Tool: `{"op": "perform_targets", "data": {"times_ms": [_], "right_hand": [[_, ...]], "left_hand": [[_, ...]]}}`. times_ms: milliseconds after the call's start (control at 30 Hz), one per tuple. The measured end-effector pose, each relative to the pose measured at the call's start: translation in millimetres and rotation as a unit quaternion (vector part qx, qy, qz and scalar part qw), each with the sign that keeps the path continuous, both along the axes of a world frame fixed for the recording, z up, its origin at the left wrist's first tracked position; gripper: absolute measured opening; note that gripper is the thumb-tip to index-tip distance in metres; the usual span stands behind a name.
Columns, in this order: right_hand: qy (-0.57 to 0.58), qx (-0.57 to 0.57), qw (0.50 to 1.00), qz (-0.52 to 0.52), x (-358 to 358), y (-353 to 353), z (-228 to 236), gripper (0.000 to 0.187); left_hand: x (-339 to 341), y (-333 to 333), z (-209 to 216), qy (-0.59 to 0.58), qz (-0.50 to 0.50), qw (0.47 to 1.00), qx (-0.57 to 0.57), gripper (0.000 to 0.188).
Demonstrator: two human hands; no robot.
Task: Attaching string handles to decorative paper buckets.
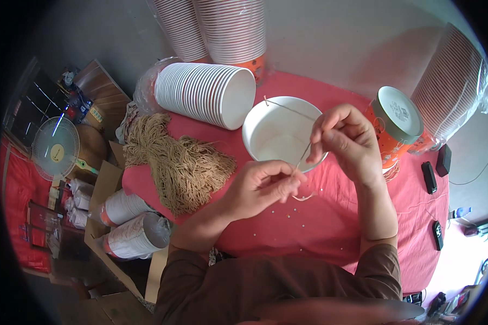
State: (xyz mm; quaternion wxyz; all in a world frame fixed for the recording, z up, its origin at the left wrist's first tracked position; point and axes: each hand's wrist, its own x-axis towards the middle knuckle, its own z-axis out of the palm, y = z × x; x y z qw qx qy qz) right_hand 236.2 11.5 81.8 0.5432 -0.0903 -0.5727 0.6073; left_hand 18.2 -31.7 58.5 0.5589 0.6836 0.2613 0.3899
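Observation:
In front of me a white paper bucket [279, 135] stands on the red-covered table [331, 216]. A thin tan cord [288, 109] is fixed at the far left of its rim and crosses the opening to my right hand [352, 142]. That hand, raised over the bucket's right side, pinches the cord between thumb and fingers. Lower and to the left, my left hand [270, 183] pinches the same cord, which runs taut between both hands. A loose end hangs beside the left fingertips. Left of the bucket lies a big bundle of tan cords [184, 168].
A stack of white buckets [206, 92] lies behind the cord bundle, with taller stacks [230, 32] behind. At right stand upturned orange buckets [398, 116] and a plastic-wrapped stack [450, 86]. A remote control [437, 234] lies near the right edge; a cardboard box [111, 254] sits lower left.

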Motion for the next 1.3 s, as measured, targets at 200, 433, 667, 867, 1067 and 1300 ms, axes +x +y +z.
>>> {"op": "perform_targets", "data": {"times_ms": [200, 433, 667, 867, 1067, 1300], "right_hand": [[0.023, -0.017, 0.993, -0.117, 16.5, 32.9, -7.1, 0.006], [-0.208, 0.104, 0.915, -0.329, 19.0, 35.9, -11.0, 0.01], [-0.31, 0.177, 0.884, -0.301, -5.0, 0.8, 1.9, 0.035], [-0.366, 0.116, 0.919, -0.093, -21.9, -23.5, 1.9, 0.05], [-0.368, 0.218, 0.885, -0.182, -16.7, -15.2, 0.3, 0.023], [-0.364, 0.226, 0.876, -0.221, -6.4, -5.8, 1.7, 0.011]], "left_hand": [[-30.2, 14.4, 7.0, -0.083, 0.047, 0.995, -0.016, 0.022], [-48.6, 27.4, 6.5, -0.138, 0.106, 0.984, 0.03, 0.023], [-26.0, 19.2, 4.0, 0.047, 0.189, 0.968, 0.159, 0.014], [-14.3, 16.9, -2.2, 0.061, 0.145, 0.973, 0.17, 0.013], [-14.2, 18.7, -2.8, 0.069, 0.132, 0.978, 0.145, 0.013], [-17.2, 20.9, -0.2, 0.12, 0.193, 0.935, 0.271, 0.015]]}}
